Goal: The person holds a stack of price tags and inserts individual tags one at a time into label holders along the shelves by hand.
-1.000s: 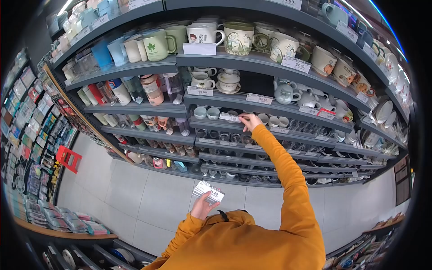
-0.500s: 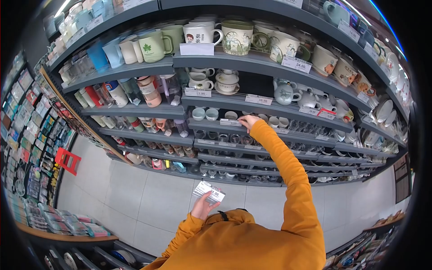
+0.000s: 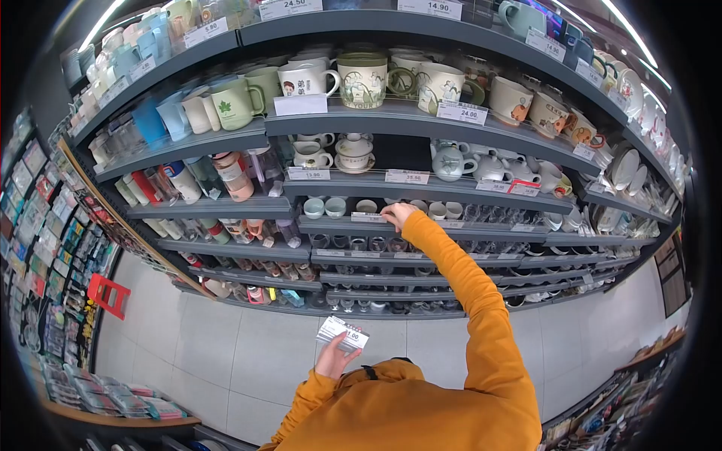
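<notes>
My left hand (image 3: 332, 358) is closed around a stack of white price tags (image 3: 344, 334), held low in front of my body above the floor. My right arm reaches out to a shelf, and my right hand (image 3: 397, 216) pinches the right end of a price tag (image 3: 367, 217) at the shelf's front edge. Just behind that tag sits a small pale cup (image 3: 366, 206). Two light blue-green cups (image 3: 324, 207) stand to its left, and white cups (image 3: 445, 210) stand to the right of my hand.
Mugs (image 3: 362, 80) line the shelf above, with teapots (image 3: 454, 161) on the one below it. Glasses (image 3: 358, 243) fill lower shelves. A red step stool (image 3: 109, 296) stands on the tiled floor (image 3: 241, 338) at left. Hanging packaged goods (image 3: 47, 248) cover the left wall.
The view has shifted, so the shelves appear a little further left and the lower ones lower. My right hand stays at the same price tag, and my left still grips its stack.
</notes>
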